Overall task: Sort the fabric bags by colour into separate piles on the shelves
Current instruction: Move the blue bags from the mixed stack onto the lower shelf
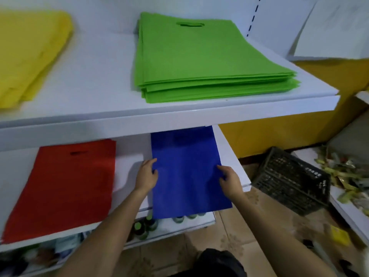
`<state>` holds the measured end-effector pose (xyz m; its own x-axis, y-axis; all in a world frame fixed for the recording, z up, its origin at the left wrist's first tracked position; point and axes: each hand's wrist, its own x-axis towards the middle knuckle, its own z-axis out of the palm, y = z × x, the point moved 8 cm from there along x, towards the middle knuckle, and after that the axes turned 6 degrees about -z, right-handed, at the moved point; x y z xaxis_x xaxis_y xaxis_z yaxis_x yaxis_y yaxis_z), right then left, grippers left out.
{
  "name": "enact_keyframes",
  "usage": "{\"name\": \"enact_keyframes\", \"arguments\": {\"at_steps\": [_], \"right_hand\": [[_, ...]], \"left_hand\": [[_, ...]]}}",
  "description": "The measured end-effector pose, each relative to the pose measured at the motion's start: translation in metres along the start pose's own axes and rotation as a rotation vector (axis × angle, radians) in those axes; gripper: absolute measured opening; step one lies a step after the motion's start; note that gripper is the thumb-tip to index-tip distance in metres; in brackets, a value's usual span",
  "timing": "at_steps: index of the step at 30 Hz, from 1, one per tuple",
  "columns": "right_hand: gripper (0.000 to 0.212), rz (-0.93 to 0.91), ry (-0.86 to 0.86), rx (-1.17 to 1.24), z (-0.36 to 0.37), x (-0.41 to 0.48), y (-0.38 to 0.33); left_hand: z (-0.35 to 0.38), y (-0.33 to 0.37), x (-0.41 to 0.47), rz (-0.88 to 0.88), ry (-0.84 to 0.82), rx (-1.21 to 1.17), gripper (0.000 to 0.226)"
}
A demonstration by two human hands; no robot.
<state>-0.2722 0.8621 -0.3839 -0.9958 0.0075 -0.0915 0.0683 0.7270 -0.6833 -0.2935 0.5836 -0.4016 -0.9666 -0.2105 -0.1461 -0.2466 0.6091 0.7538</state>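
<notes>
Left hand [146, 174] and right hand [229, 181] pinch opposite edges of the blue bag [189, 176], flat on the lower shelf [127, 166] beside the red bag [65, 184].

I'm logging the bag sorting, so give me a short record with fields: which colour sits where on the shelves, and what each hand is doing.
upper shelf, left: yellow pile
upper shelf, right: green pile, many bags stacked
lower shelf, left: red pile, count unclear
lower shelf, right: blue bag, near end overhangs the shelf's front edge
left hand: holds the blue bag's left edge
right hand: holds its right edge
floor, right: black crate
</notes>
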Motion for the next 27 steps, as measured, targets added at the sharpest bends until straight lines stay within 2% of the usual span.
{"name": "enact_keyframes", "arguments": {"at_steps": [6,13,15,18,23,27], "right_hand": [[0.046,-0.066,-0.126,-0.006,0.018,0.085,0.035],[0.049,-0.085,-0.264,-0.095,0.03,0.111,0.064],[0.047,-0.134,-0.246,-0.143,0.024,0.107,0.06],[0.045,-0.254,-0.255,-0.171,0.022,0.092,0.033],[0.042,-0.51,-0.387,-0.19,0.056,0.031,-0.037],[0.04,-0.635,-0.552,-0.136,0.104,-0.045,-0.09]], "left_hand": [[0.035,-0.01,0.056,-0.087,0.024,0.053,0.05],[0.062,-0.032,0.065,-0.236,-0.04,0.209,0.057],[0.055,-0.035,0.057,-0.267,0.029,0.224,0.055],[0.037,-0.025,0.028,-0.242,0.189,0.111,0.048],[-0.005,-0.032,-0.057,-0.193,0.392,-0.013,0.04],[-0.04,-0.064,-0.14,-0.212,0.512,-0.057,0.04]]}}
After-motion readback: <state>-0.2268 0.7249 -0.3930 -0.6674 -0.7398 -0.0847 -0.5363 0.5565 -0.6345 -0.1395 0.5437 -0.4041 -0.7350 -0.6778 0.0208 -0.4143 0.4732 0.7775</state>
